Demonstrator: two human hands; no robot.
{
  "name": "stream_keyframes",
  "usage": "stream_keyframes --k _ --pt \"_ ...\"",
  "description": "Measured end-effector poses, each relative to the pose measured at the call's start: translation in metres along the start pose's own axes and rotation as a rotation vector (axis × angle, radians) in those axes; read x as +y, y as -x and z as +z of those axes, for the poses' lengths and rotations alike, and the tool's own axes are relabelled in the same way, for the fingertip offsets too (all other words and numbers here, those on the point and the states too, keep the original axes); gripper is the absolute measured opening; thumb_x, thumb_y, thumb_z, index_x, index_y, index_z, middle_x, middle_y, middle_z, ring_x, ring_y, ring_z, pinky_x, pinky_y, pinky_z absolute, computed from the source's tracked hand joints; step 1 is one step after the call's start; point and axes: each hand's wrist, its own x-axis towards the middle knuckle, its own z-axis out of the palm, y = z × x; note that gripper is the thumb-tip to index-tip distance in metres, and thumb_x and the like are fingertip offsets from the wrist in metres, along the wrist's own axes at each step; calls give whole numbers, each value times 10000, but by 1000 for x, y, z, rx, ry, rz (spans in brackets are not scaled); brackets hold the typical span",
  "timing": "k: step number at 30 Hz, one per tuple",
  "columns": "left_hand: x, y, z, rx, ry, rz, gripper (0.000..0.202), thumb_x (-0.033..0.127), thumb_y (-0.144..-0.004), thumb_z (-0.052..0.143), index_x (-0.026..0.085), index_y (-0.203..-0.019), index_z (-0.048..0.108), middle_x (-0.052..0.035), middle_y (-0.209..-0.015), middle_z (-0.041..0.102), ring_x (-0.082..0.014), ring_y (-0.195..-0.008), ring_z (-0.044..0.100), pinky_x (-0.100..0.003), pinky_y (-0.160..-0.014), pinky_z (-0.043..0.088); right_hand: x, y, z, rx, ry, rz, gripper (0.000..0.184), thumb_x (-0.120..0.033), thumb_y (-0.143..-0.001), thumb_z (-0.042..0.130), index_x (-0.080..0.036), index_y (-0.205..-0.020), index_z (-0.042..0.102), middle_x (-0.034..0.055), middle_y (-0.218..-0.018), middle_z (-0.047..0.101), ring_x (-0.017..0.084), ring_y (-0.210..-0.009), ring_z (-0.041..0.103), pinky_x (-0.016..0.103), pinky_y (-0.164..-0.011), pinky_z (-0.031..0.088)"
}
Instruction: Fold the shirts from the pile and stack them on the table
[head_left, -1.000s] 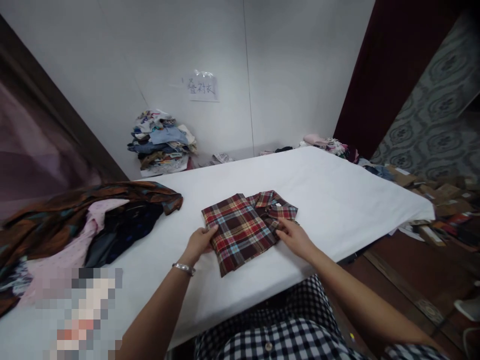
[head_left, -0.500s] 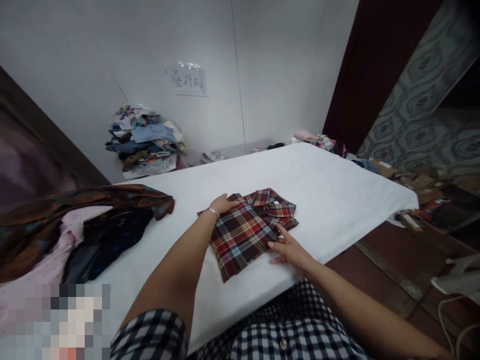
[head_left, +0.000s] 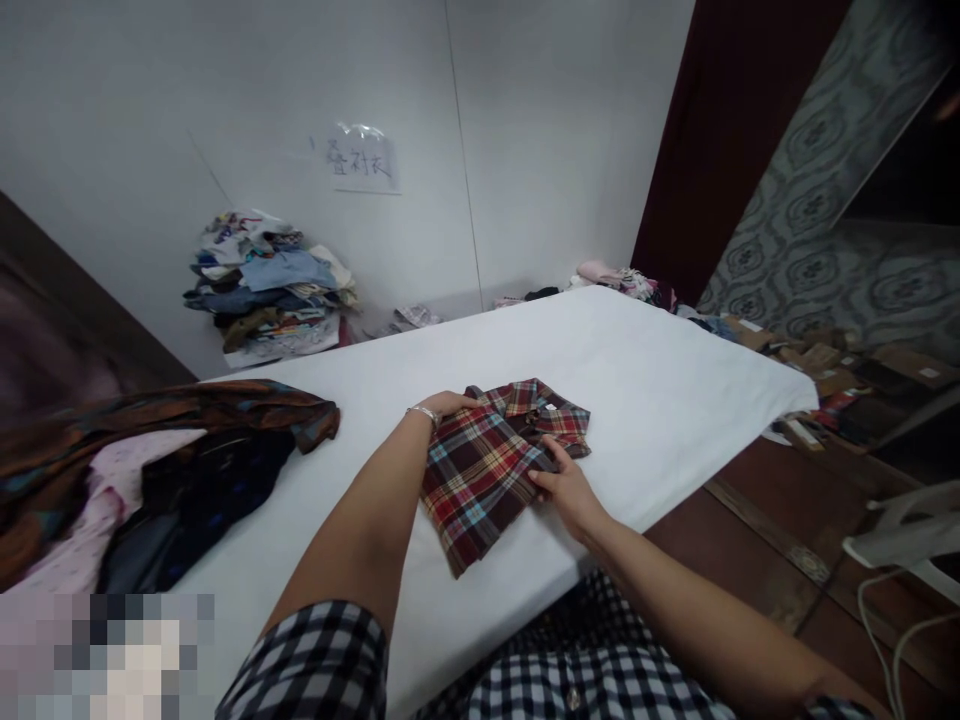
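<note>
A folded red plaid shirt lies on the white table, collar toward the far side. My left hand, with a silver bracelet on the wrist, grips the shirt's far left edge near the collar. My right hand pinches the shirt's right edge, fingers tucked at the fold.
A heap of loose clothes, brown, pink and dark, covers the table's left end. A stack of folded clothes stands by the back wall under a paper sign. More garments lie at the far right corner. Boxes clutter the floor right.
My left hand moved from the shirt's near left edge to its far left edge by the collar. My right hand slid back in to grip the right edge. The view shifted slightly right.
</note>
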Motion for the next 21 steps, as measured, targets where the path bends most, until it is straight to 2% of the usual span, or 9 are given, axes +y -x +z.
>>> stream_keyframes --k 3,5,10,12,14,16,17,19,21 --pt "8 8 -11 -196 157 -146 340 460 -575 814 159 -712 730 -173 -756 742 -373 -743 704 -496 -682 567 -15 -9 -2 -13 95 -90 820 -253 -610 695 -226 -1393 453 59 -1080 657 163 -705 580 261 -518 472" --pt "16 11 -24 -231 274 -91 342 446 -601 804 150 -756 727 -166 -817 750 -341 -806 706 -468 -747 573 -37 -20 -2 -30 146 -161 789 -226 -603 671 -224 -1370 485 60 -1109 654 188 -774 598 292 -589 506" --pt "53 31 -71 -28 542 356 297 320 -627 802 120 -827 711 -126 -957 747 -258 -944 684 -405 -928 524 -122 -68 13 -76 207 -403 812 -123 -587 619 -192 -1383 475 51 -1131 646 188 -887 603 342 -771 528" --pt "65 50 -90 38 560 550 323 309 -661 779 113 -907 708 -108 -1016 737 -243 -1004 664 -410 -973 496 -155 -84 19 -120 231 -531 789 -118 -615 615 -199 -1387 475 38 -1094 654 178 -901 602 358 -816 521" --pt "64 75 -103 92 512 696 398 317 -656 785 110 -985 697 -93 -1052 728 -246 -1047 645 -426 -993 479 -175 -90 21 -179 250 -642 757 -125 -645 620 -214 -1384 485 33 -1082 659 182 -936 604 368 -840 514" --pt "47 101 -105 145 411 735 459 320 -606 819 109 -994 697 -83 -1036 730 -259 -1049 640 -433 -996 473 -174 -85 15 -243 274 -695 741 -138 -658 641 -224 -1379 496 37 -1091 665 196 -974 607 377 -858 509" --pt "31 115 -101 162 346 714 462 313 -578 834 115 -975 704 -77 -1015 733 -264 -1039 642 -429 -995 473 -164 -78 8 -267 298 -692 736 -147 -659 655 -224 -1375 503 39 -1094 670 205 -986 610 385 -871 506" --pt "-9 140 -82 153 209 608 415 283 -541 849 145 -912 724 -66 -979 737 -272 -1015 648 -415 -989 475 -131 -61 -10 -299 387 -633 720 -164 -660 669 -223 -1363 521 41 -1090 680 219 -991 621 409 -910 496" --pt "-54 164 -52 89 126 489 330 256 -538 839 203 -848 740 -57 -975 738 -285 -1025 644 -407 -976 486 -86 -39 -34 -321 522 -522 695 -154 -658 643 -235 -1342 549 38 -1112 685 229 -1006 631 436 -961 476"
